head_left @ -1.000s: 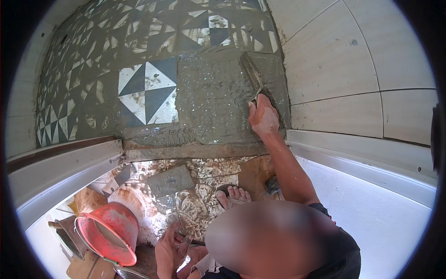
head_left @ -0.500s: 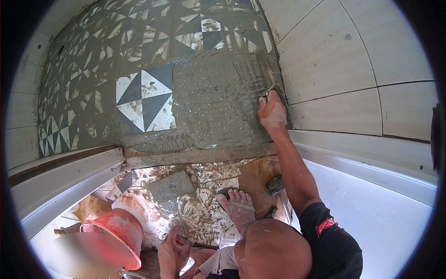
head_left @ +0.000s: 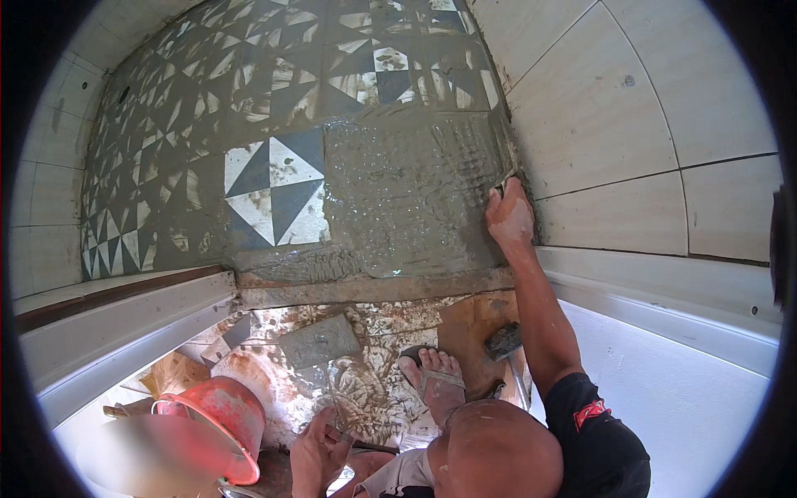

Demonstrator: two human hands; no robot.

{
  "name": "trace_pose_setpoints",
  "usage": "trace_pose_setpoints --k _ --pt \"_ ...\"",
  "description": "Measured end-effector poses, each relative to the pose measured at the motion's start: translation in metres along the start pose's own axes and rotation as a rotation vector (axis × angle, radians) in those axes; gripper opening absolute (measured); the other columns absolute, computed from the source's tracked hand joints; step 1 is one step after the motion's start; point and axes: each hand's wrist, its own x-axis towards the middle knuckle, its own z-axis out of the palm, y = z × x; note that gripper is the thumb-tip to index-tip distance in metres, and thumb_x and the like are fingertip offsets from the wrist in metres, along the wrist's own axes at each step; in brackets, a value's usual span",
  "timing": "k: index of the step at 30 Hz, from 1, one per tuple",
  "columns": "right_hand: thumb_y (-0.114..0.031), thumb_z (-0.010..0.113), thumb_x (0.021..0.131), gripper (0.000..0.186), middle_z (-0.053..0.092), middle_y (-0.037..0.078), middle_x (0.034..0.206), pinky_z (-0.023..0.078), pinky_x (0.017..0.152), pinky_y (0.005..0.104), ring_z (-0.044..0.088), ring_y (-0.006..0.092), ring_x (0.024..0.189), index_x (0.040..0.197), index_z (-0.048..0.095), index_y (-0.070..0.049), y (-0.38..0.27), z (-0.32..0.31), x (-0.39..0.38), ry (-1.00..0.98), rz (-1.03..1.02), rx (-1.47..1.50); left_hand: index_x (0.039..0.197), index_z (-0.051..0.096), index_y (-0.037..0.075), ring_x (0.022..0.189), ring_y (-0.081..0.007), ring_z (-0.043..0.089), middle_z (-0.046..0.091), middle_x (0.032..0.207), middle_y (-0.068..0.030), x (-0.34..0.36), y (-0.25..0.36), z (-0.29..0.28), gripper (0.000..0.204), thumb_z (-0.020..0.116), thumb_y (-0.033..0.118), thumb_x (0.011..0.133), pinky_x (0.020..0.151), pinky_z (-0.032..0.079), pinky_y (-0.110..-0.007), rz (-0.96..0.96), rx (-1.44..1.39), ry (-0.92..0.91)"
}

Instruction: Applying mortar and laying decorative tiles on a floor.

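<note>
My right hand [head_left: 510, 213] reaches far forward on the right, down at the wet grey mortar bed [head_left: 407, 191] where it meets the wall. Its fingers are closed round a thin object, mostly hidden, whose kind I cannot make out. Left of the mortar lies a fairly clean blue-and-white tile [head_left: 272, 189] with a triangle pattern. Low in the picture, beside my bent leg, my left hand [head_left: 320, 451] is curled with its fingers closed. What they hold, if anything, is too small to name.
Mortar-smeared patterned tiles [head_left: 183, 124] cover the floor beyond. Pale wall tiles [head_left: 589, 124] rise at right. A ledge [head_left: 374, 288] separates the mortar from the messy floor nearer me, with a grey tile [head_left: 320, 340], a dark block [head_left: 503, 340] and a red bucket [head_left: 228, 415].
The whole view has shifted, so the scene sits slightly lower and further right. My right hand stays beside the wall, with little motion over the mortar. My left hand remains low and curled.
</note>
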Motion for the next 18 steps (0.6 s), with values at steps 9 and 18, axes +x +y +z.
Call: trace_pose_setpoints --k 9,18 --pt "-0.023 0.060 0.104 0.025 0.064 0.024 0.115 0.050 0.092 0.0523 0.062 0.0460 0.108 0.118 0.059 -0.002 -0.026 0.021 -0.013 -0.017 -0.467 -0.080 0.143 0.057 0.011 0.087 -0.0367 0.073 0.075 0.096 -0.0136 -0.014 0.002 -0.029 0.063 0.078 0.029 0.086 0.076 0.060 -0.048 -0.176 0.068 -0.098" --pt "-0.026 0.053 0.110 0.030 0.066 0.022 0.113 0.052 0.094 0.0465 0.065 0.0390 0.105 0.125 0.062 -0.002 -0.017 -0.010 -0.026 0.105 -0.616 0.172 0.138 0.058 0.008 0.094 -0.0371 0.070 0.070 0.100 -0.0149 -0.052 0.030 -0.102 0.060 0.078 0.031 0.086 0.081 0.055 -0.049 0.087 0.107 0.209"
